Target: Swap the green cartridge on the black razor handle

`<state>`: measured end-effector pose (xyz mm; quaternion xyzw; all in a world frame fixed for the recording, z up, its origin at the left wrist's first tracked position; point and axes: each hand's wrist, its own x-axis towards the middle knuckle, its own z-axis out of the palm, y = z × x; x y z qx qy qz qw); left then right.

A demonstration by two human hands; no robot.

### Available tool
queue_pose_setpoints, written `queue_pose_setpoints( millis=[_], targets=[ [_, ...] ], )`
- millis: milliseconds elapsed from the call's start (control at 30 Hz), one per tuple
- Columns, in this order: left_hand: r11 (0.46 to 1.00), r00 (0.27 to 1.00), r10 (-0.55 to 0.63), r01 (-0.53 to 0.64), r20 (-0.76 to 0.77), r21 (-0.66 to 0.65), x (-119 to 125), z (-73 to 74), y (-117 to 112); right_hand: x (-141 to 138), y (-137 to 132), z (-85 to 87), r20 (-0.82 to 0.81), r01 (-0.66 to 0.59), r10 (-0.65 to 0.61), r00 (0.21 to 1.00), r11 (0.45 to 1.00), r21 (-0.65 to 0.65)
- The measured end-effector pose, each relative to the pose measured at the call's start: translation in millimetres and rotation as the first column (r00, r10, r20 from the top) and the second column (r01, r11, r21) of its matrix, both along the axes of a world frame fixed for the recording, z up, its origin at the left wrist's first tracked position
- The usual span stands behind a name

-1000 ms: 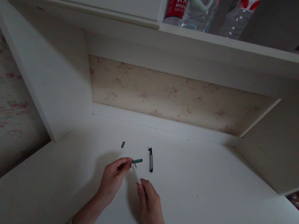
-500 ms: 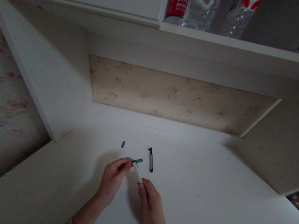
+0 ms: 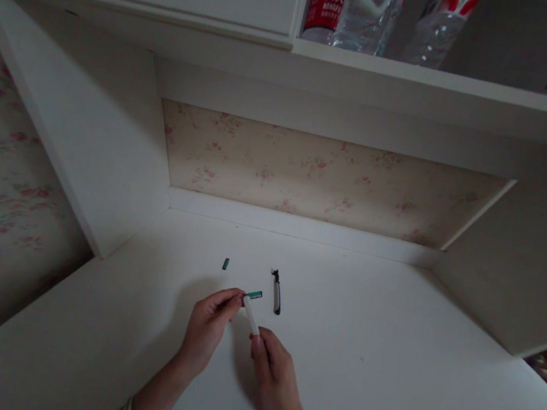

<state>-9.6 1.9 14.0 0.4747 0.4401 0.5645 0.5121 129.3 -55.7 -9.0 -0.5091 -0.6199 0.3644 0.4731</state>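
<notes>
Over the white desk [image 3: 385, 354], my left hand [image 3: 208, 325] pinches a small green piece [image 3: 254, 294] whose tip sticks out to the right of my fingertips. My right hand [image 3: 273, 369] holds the near end of a white tube [image 3: 250, 315], which slants up to the left fingertips. Both hands are closed. A black pen part [image 3: 276, 293] lies just beyond them on the desk. Farther left rests a tiny green cap [image 3: 225, 264].
The desk sits in an alcove with white side panels [image 3: 107, 163] and floral wallpaper [image 3: 317, 177] at the back. A shelf [image 3: 421, 76] overhead carries water bottles [image 3: 363, 15] with red labels. A bracelet is on my left wrist.
</notes>
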Motion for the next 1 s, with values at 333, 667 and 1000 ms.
queue_pose_setpoints(
  millis=[333,667,1000],
  targets=[
    [0.999,0.999,0.031,-0.030,-0.044,0.021,1.1,-0.1,-0.4,-3.2,-2.5,-1.2,-0.021,-0.017,0.017,1.000,0.999,-0.032],
    [1.000,0.992,0.013,-0.011,-0.122,0.025,0.9,5.3,-1.8,-5.7,1.2,-4.1,-0.085,0.001,-0.005,0.996,0.999,-0.051],
    [1.000,0.996,0.019,-0.017,-0.089,0.020,1.8,6.9,-1.5,-3.6,4.1,-12.7,-0.227,0.102,-0.119,0.967,0.991,-0.086]
  ],
)
